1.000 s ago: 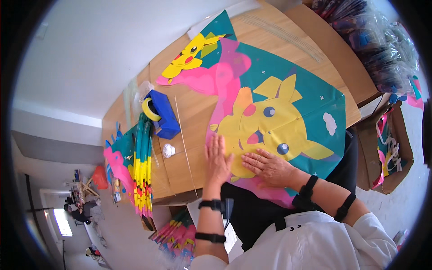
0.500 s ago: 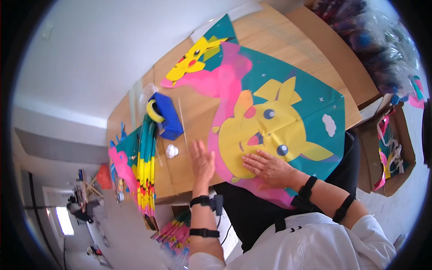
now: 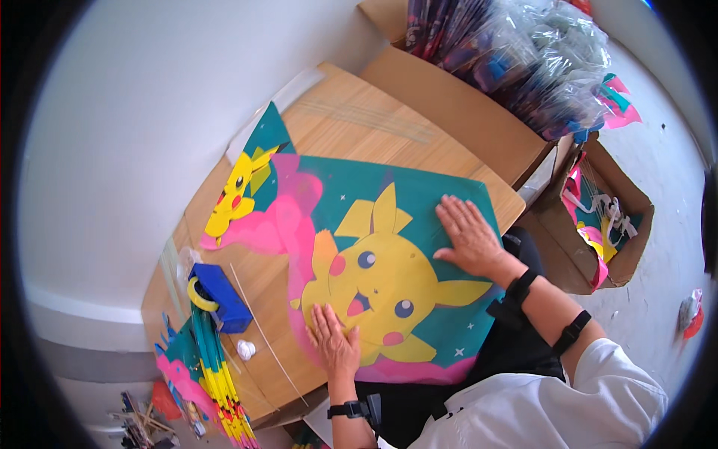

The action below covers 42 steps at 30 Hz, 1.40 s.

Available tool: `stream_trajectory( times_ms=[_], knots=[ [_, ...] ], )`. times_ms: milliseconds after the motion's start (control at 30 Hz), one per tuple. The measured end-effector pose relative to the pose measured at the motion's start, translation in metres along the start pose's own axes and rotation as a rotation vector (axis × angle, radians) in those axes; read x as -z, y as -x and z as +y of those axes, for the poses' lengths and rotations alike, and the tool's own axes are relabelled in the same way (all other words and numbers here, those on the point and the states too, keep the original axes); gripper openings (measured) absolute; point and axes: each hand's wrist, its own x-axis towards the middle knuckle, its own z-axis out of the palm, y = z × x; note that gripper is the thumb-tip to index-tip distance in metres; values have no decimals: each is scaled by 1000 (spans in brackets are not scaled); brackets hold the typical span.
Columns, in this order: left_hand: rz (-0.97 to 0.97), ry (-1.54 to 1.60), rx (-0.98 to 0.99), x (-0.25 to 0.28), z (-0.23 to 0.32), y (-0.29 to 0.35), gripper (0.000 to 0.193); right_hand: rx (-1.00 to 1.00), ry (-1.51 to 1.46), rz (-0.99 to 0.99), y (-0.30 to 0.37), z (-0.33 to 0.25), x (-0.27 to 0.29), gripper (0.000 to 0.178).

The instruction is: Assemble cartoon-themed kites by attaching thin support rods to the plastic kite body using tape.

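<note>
A large kite sheet [image 3: 359,224] printed with a yellow cartoon creature on teal and pink lies flat across the wooden table [image 3: 359,127]. My left hand [image 3: 334,346] presses palm down on its near edge, just below the creature's face. Farther right, my right hand [image 3: 469,236] lies flat with fingers spread on the teal part beside the creature's ear. Neither hand holds anything. Black straps circle both wrists and my right forearm.
A blue tape dispenser [image 3: 219,295] with a yellow roll sits at the table's left, beside a thin stick [image 3: 263,333] and a small white object [image 3: 246,349]. Folded kites [image 3: 213,374] are stacked at the left edge. Cardboard boxes [image 3: 621,209] and bagged kites [image 3: 523,60] stand to the right.
The view has swung, and the kite now lies more squarely before me. My right hand has moved from the kite's near edge to its right side; my left hand rests again on the near edge.
</note>
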Motion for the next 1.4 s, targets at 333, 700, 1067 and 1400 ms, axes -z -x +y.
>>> stream_trajectory(
  times_ms=[333,700,1067,1400],
  knots=[
    [5,-30,-4,5,2,-2,79,-160,-302,347,-82,85,17,31],
    [-12,-36,0,0,-2,4,80,-370,-203,240,-202,135,-17,8],
    [-10,-5,15,0,-1,5,78,-159,-93,319,-183,120,-3,7],
    [239,544,25,30,40,-13,57,-151,-851,225,-7,-33,28,5]
  ],
)
